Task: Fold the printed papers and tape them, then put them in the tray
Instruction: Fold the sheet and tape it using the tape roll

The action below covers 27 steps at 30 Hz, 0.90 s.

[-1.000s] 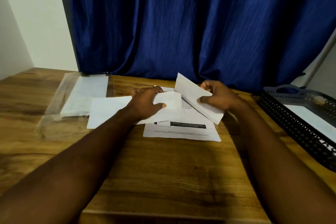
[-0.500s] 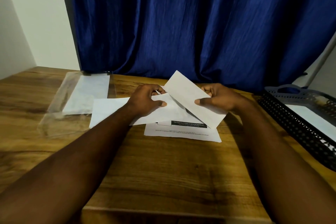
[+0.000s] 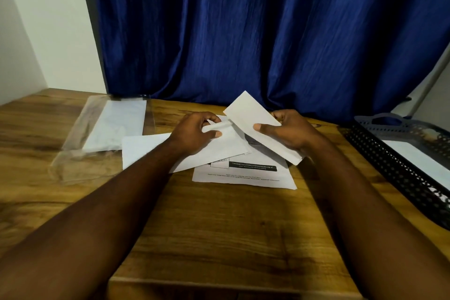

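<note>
My right hand (image 3: 289, 134) pinches the folded paper (image 3: 260, 124), raised above the printed sheet (image 3: 243, 175) left of the tray (image 3: 394, 168), while my left hand (image 3: 194, 134) grips the edge of a loose sheet (image 3: 146, 151), so a slipping thumb could let the fold spring open.

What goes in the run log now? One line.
left hand: pinches sheet | right hand: holds folded paper | tray: page inside

Tray (image 3: 394, 165), 3 o'clock: cut off by right edge
Printed sheet (image 3: 243, 179), centre: far half covered; text too small to read
Plastic sleeve (image 3: 78, 134), 10 o'clock: blurred
Right hand (image 3: 289, 133): fingers hidden behind folded paper (image 3: 255, 119)
Left hand (image 3: 192, 131): fingertips hidden by white sheet (image 3: 219, 151)
</note>
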Available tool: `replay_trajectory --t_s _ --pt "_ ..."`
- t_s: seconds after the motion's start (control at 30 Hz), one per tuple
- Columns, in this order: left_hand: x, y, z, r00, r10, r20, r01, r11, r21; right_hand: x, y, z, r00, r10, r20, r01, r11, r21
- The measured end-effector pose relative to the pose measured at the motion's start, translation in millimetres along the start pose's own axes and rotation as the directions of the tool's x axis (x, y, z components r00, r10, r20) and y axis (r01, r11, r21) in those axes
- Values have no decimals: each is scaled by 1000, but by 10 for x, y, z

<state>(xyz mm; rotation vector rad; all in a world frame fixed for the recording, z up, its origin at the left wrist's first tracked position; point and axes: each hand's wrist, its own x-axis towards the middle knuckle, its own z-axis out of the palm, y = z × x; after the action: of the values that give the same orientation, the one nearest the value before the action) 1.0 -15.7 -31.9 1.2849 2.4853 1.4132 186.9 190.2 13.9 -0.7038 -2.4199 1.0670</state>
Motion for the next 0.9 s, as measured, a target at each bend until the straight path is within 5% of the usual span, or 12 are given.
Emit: replay_trajectory --t_s 0.27,0.6,0.9 --pt "17 -100 -4 998 55 -6 -55 998 -26 -10 123 -204 990 111 88 -97 984 -153" --pt "26 -101 -11 995 93 22 -94 994 49 -46 186 -330 974 76 213 -55 993 -106" --pt "-14 -23 -49 976 171 138 -184 979 86 -104 106 -289 864 93 495 -59 995 -85"
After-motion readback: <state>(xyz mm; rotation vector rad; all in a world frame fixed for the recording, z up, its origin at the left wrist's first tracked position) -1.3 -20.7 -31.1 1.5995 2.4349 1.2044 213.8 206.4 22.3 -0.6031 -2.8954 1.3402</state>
